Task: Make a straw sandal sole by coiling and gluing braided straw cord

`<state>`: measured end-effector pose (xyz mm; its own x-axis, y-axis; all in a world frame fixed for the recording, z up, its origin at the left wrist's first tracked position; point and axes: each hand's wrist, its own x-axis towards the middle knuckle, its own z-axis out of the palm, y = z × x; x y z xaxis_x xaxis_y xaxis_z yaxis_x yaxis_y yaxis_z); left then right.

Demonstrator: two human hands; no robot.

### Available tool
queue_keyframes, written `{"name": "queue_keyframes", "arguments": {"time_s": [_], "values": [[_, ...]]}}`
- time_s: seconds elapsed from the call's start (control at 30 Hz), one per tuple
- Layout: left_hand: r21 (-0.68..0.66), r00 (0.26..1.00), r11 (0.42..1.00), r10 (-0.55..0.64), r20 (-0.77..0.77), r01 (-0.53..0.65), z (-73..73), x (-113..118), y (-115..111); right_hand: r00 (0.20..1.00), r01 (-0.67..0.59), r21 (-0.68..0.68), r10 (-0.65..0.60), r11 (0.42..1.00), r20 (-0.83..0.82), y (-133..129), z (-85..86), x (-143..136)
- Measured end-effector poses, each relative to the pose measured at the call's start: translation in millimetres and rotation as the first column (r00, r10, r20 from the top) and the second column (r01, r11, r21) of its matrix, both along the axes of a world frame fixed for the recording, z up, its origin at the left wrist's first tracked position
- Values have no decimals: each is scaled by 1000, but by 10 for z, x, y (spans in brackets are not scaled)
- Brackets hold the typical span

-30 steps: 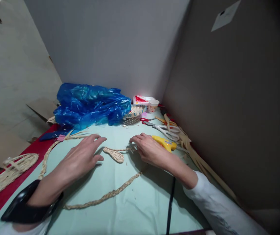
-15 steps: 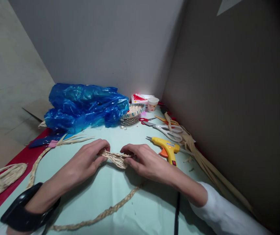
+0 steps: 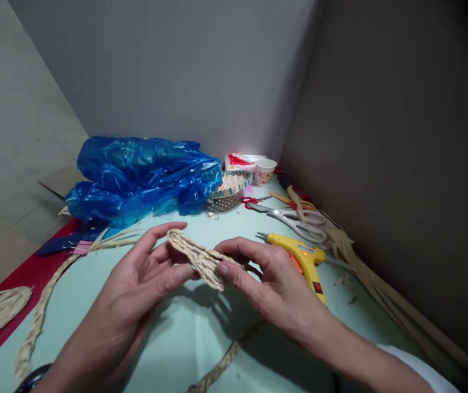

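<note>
Item: one braided straw piece (image 3: 201, 259), coiled into a flat, elongated form; one second earlier it lay on the pale green cloth (image 3: 168, 338) with both your hands apart from it, and now it is lifted above the cloth between them, its shadowed underside hidden. Narrow rounded end points far and left; wider end points near and right; long axis slants between the two, tilted. Your right hand (image 3: 274, 278): clamped on the wider end, thumb on the upper face, fingers behind. Your left hand (image 3: 152, 267): thumb along the near left edge, fingers curled behind, index finger apart; whether it pinches, you cannot tell. Adjacent: yellow glue gun (image 3: 305, 256), right of the piece, partly behind your right hand, nozzle left. Near side: loose braid (image 3: 227, 357) on the cloth.
</note>
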<state>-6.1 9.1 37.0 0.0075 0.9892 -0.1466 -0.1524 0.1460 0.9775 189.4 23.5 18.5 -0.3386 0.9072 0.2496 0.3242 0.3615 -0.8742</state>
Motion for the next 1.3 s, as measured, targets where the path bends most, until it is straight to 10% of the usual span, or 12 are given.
{"name": "queue_keyframes", "arguments": {"time_s": [0.4, 1.0, 1.3], "values": [[-131, 980, 991, 40, 196, -14, -91, 73, -25, 999, -34, 116, 36, 993, -16, -69, 15, -8], [98, 945, 992, 111, -309, -84, -170, -75, 10, 994, -23, 192, 2, 981, 108, -90, 20, 7], [76, 944, 996, 75, -322, -53, -113, -41, 38, 972, -31, 267, -33, 963, 233, -111, 17, -17]]}}
